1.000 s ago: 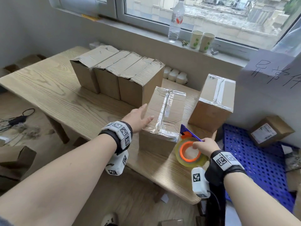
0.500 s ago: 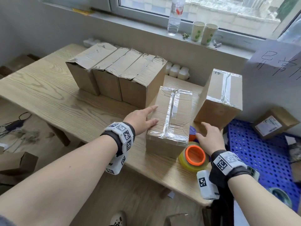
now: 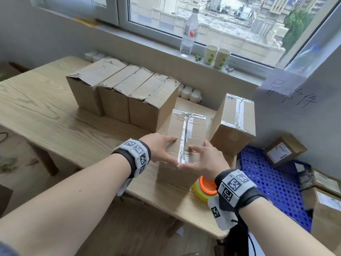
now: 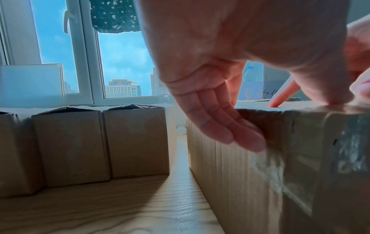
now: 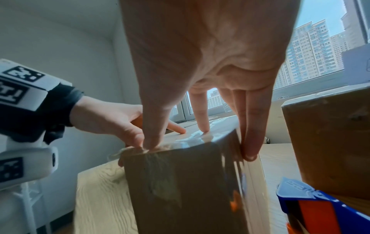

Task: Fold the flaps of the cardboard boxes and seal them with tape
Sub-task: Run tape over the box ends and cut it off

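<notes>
Nearest you, the tape dispenser (image 3: 203, 188) with its yellow roll and orange core lies on the table edge (image 3: 55, 115) just under your right wrist, set aside and held by nothing, which leaves both hands free for the box.

Your left hand (image 3: 159, 147) and right hand (image 3: 206, 160) sit on the near end of the taped box (image 3: 186, 137), one on each side of the shiny strip running down its top seam. Both hands are spread flat with straight fingers: thumbs and forefingers press on the top, while the other fingers reach over the edges and lie against the side walls. From the right wrist view the thumbs meet at the near top edge, where the tape folds over the front face. That placement reads as smoothing the tape end down so it bonds at the corner, and it also steadies the box against sliding. I judge this box nearly finished.

Just beside it on the right stands a second sealed box (image 3: 234, 122), taller in view and already taped along its seam, apparently parked out of the way.

Further back on the left, three untaped boxes (image 3: 125, 95) stand touching in a row, their flaps lying down but ragged and unsealed, probably queued for taping.

Beyond them, on the windowsill (image 3: 166, 52), stand a water bottle (image 3: 188, 34) and two paper cups (image 3: 216, 56).
</notes>
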A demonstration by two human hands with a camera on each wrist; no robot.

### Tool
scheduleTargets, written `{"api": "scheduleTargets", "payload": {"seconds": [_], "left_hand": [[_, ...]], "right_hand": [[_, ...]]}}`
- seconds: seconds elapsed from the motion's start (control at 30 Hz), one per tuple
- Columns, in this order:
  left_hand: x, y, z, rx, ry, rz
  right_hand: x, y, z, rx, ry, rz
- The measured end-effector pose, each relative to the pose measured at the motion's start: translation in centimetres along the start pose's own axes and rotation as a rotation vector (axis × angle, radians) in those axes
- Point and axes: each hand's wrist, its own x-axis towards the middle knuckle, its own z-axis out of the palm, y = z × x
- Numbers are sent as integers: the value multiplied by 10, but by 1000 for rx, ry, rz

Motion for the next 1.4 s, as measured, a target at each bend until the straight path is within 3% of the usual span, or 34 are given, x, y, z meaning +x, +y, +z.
{"api": "scheduleTargets", "payload": {"seconds": [0.2,0.67,0.87,1.03,1.4], "left_hand": [[2,1,0,72,-12,11],[-2,6,-1,88,-128,-31],[0,-1,-2,52,-229,-7],[2,-3,4,188,-155,-6],[3,-5,8,224,-38,56]], "right_hand": [[0,-9,6,-72,25,-10],[2,9,0,-88,-105,-60],[-2,28,-16,-80,-253,-139],[-3,29,-8,-19,-145,-141],[1,18,8,-14,5,-87]]}}
